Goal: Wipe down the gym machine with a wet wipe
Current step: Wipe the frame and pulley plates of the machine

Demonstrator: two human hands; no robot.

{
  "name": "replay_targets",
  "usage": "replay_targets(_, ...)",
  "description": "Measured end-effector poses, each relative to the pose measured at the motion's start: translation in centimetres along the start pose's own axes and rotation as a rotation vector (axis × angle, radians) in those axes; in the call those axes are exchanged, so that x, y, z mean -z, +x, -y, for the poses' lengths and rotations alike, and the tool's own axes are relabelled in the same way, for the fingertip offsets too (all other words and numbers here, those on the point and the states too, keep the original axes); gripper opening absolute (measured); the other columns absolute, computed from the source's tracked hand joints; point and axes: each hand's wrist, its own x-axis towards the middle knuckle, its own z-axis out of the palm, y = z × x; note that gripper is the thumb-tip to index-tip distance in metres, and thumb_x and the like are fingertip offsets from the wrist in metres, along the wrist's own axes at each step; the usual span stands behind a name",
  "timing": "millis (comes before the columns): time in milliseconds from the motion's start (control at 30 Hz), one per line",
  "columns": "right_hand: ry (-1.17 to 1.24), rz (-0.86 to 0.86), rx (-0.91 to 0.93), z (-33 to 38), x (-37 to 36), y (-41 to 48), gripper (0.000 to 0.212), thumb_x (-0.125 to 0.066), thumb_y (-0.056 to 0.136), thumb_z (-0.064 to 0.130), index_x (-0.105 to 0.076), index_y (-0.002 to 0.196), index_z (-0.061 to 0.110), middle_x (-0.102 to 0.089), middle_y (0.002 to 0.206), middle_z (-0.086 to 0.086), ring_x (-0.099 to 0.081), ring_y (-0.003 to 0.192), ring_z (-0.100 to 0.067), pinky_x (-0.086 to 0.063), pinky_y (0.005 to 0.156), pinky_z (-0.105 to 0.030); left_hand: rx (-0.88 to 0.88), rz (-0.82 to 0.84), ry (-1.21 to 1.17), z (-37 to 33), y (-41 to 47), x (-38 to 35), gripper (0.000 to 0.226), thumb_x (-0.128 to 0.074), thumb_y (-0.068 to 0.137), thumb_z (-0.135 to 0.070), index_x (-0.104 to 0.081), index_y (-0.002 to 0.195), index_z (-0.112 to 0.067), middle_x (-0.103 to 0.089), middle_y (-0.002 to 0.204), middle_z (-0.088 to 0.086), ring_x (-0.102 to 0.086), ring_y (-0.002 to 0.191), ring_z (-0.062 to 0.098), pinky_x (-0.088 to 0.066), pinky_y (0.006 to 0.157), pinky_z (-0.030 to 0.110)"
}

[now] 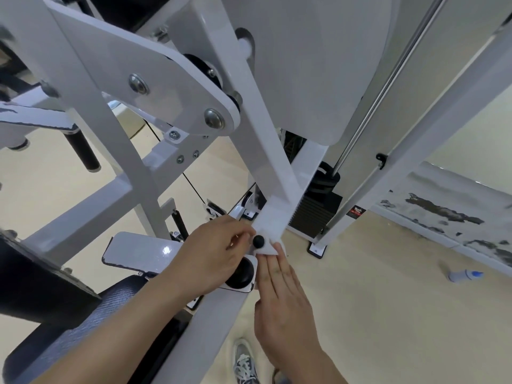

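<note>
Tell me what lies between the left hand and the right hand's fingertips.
Head view: between left hand and right hand sit a black knob and a fold of the wet wipe.

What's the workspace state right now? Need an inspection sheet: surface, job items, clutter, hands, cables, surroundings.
surface: white diagonal bar of the gym machine, glossy.
job's things: wet wipe wrapped round the bar's lower end, beside a black knob.
clutter: white-and-blue bottle lying on the floor.
hands: left hand pinches the wipe at the bar; right hand presses it with straight fingers.
cables: black cable runs straight through the frame.
surroundings: weight stack, wall with peeling paint, a shoe.
</note>
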Motion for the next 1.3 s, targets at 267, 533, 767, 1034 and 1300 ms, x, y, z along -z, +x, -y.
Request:
replay_targets(267, -0.026, 0.061, -0.107, -4.7, 0.8, 2.8, 0.062, -0.036, 0.074, 0.005, -0.041, 0.136, 0.001, -0.051, 0.139, -0.016, -0.049, 0.130, -0.034, -0.049, 0.101, -0.046, -0.004, -0.014, -0.003, 0.2, -0.4, -0.5, 0.028, -0.045, 0.099, -0.024, -0.067, 0.115, -0.030, -0.057, 0.109, -0.015, -0.056, 0.091, 0.003, -0.041, 0.084, 0.019)
replay_targets(533, 0.907, 0.103, -0.569, -0.1, 0.5, 3.5, 0.076, -0.037, 0.080, 0.004, -0.023, 0.153, 0.020, -0.057, 0.135, 0.011, -0.054, 0.122, -0.005, -0.045, 0.103, -0.032, 0.011, -0.064, -0.048, -0.2, 0.2, -1.3, 0.030, -0.042, 0.101, -0.028, -0.060, 0.124, -0.037, -0.053, 0.112, -0.021, -0.055, 0.096, 0.000, -0.040, 0.084, 0.015)
replay_targets(767, 0.795, 0.073, -0.563, -4.9, 3.6, 11.5, 0.055, -0.037, 0.089, -0.008, -0.026, 0.140, 0.011, -0.057, 0.115, -0.008, -0.056, 0.096, -0.017, -0.045, 0.070, -0.020, -0.295, -0.186, 0.122, -1.7, 1.0, -1.7, 0.040, -0.048, 0.084, -0.009, -0.066, 0.119, -0.019, -0.060, 0.116, -0.005, -0.050, 0.102, 0.009, -0.041, 0.081, 0.021)
replay_targets(1034, 0.296, 0.039, -0.272, -5.3, 0.7, 7.9, 0.062, -0.050, 0.091, 0.008, -0.030, 0.149, 0.018, -0.034, 0.154, -0.001, -0.038, 0.139, -0.021, -0.036, 0.103, -0.023, -0.432, -0.133, 0.283, -5.3, 3.3, -1.8, 0.044, -0.038, 0.076, -0.015, -0.067, 0.109, -0.021, -0.060, 0.118, -0.004, -0.051, 0.107, 0.017, -0.052, 0.079, 0.032)
replay_targets(1300, -0.230, 0.279, -0.029, -13.8, 1.1, 15.0, 0.063, -0.045, 0.088, 0.011, -0.031, 0.150, 0.013, -0.056, 0.132, -0.015, -0.051, 0.123, -0.033, -0.035, 0.111, -0.038, -0.453, -0.065, 0.601, -8.3, 6.7, -2.0, 0.049, -0.054, 0.082, -0.010, -0.050, 0.131, -0.017, -0.038, 0.145, 0.002, -0.036, 0.134, 0.022, -0.040, 0.104, 0.033)
